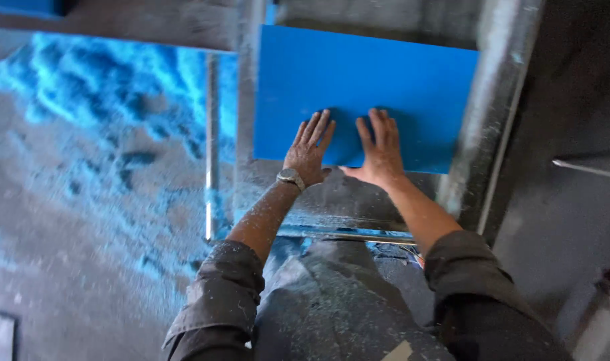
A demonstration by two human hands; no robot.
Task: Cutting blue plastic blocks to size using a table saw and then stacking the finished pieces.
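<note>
A flat, smooth blue panel (365,93), rectangular with crisp straight edges and a matte plastic-looking face, lay on a grey metal table (482,120) whose surface was scuffed and speckled with pale dust. The panel sat toward twelve o'clock from the person, and its near edge ran slightly downhill to the right.

The left hand (308,150) rested palm-down on the panel's near edge at about eleven o'clock, fingers straight and spread, gripping nothing. A round metal wristwatch (290,177) circled that wrist, and the bare forearm was flecked with fine white grit. The right hand (382,150) lay just beside it at about one o'clock, also flat and unclenched, fingers fanned forward over the blue surface, thumb angled inward toward the other hand. Both arms reached straight ahead, with dark, dusty sleeves (218,301) rolled up to the elbows.

At nine o'clock the floor (84,167) was heaped with loose blue and grey shavings, though blur made their texture hard to judge. A thin metal bar (211,147) ran upright between that heap and the table.
</note>
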